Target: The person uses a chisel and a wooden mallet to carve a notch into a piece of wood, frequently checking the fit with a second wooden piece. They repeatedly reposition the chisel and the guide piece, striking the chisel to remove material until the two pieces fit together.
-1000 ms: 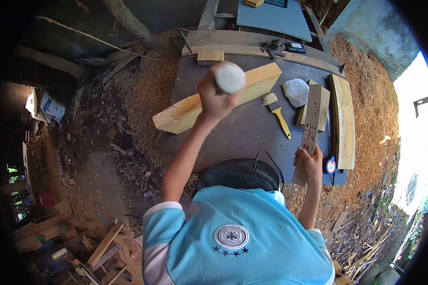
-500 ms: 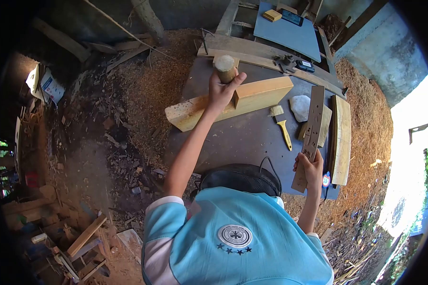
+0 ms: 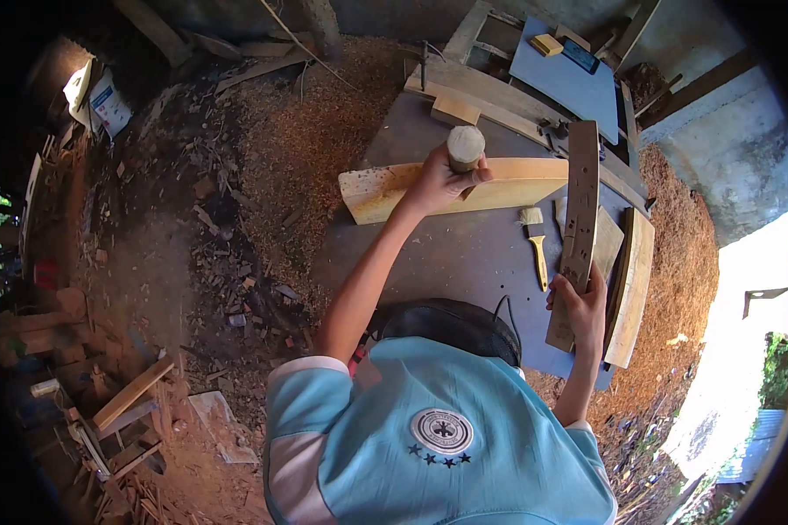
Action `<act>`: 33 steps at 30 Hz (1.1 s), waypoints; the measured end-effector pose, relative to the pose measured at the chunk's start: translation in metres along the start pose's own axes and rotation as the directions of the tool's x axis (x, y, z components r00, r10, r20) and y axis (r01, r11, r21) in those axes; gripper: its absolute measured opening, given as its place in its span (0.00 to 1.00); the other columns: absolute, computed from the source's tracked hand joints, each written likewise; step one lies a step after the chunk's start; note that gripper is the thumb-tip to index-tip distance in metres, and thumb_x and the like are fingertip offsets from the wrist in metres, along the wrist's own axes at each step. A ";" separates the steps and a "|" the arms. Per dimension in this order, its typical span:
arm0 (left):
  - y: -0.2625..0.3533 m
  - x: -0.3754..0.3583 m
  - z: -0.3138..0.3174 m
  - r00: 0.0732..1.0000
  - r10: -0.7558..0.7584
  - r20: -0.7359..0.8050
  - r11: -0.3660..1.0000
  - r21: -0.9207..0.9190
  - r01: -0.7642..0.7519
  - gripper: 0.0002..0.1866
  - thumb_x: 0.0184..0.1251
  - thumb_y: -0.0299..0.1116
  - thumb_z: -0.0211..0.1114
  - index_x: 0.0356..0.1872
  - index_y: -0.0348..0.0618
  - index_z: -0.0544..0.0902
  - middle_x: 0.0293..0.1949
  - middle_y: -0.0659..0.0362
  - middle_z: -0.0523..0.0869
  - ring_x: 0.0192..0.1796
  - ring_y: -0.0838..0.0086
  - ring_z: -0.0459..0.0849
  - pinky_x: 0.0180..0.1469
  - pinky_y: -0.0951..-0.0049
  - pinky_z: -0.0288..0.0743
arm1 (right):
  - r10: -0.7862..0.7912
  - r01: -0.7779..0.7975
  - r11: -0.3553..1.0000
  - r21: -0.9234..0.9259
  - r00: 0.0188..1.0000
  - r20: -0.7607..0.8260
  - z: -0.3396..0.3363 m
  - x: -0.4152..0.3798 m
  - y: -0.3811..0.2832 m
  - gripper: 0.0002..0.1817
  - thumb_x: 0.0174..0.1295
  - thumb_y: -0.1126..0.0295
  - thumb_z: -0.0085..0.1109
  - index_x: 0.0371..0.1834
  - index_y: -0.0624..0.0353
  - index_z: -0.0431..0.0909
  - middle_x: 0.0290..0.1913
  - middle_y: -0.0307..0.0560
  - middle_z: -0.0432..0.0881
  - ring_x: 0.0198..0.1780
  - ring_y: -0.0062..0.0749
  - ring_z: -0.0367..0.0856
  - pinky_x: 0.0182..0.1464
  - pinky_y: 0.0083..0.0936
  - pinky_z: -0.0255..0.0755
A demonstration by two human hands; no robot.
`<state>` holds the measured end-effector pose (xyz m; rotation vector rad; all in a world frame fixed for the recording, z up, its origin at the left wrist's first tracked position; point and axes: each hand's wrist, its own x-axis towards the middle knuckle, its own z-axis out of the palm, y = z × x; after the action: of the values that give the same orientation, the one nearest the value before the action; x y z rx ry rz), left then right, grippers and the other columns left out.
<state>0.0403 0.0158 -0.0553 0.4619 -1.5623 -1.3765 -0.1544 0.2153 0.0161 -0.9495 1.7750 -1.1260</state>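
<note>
My left hand is closed around a short round wooden piece with a pale, flat end facing up. Beneath that hand a thick wooden beam lies across the dark tabletop, its middle partly hidden by my fingers. On the right, my right hand grips a long flat wooden strip marked with small dark holes or spots, held near its lower end and standing nearly upright in view. A yellow-handled paintbrush rests on the table between my hands.
Wood pieces lie along the table's right edge. A small wooden block sits beyond the beam. At the back, a blue-grey board carries a phone and a yellow block. Wood scraps cover the floor at left.
The view has shifted, moving the table scene rightward. The flat strip reaches higher in view and now covers most of the white stone. Both hands keep their holds.
</note>
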 end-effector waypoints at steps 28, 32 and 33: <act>0.100 -0.011 -0.060 0.781 -0.596 0.188 0.225 0.972 -0.063 0.32 0.39 0.42 0.75 0.51 0.46 0.77 0.40 0.53 0.80 0.46 0.61 0.79 0.47 0.63 0.74 | -0.318 0.470 0.796 -0.383 0.861 0.396 0.018 0.157 0.001 0.24 0.48 0.68 0.62 0.49 0.63 0.70 0.44 0.49 0.70 0.45 0.34 0.73 0.46 0.26 0.71; 0.095 -0.054 -0.032 0.764 -0.536 0.359 0.209 0.933 -0.291 0.35 0.36 0.38 0.75 0.53 0.47 0.75 0.40 0.56 0.79 0.43 0.60 0.79 0.45 0.61 0.75 | -0.333 0.394 0.911 -0.123 0.877 0.347 0.006 0.108 0.052 0.25 0.45 0.72 0.64 0.49 0.65 0.71 0.49 0.45 0.63 0.51 0.33 0.67 0.50 0.25 0.68; 0.091 -0.067 -0.025 0.798 -0.478 0.366 0.226 0.929 -0.291 0.34 0.35 0.36 0.75 0.51 0.48 0.76 0.42 0.57 0.80 0.44 0.61 0.79 0.43 0.62 0.75 | -0.330 0.368 0.928 -0.059 0.885 0.327 0.006 0.094 0.062 0.25 0.45 0.72 0.64 0.49 0.65 0.71 0.49 0.44 0.63 0.52 0.32 0.66 0.51 0.25 0.68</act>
<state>0.1196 0.0817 -0.0021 0.9499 -2.9908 -0.3148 -0.1956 0.1491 -0.0655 -1.4819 1.4587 -1.0219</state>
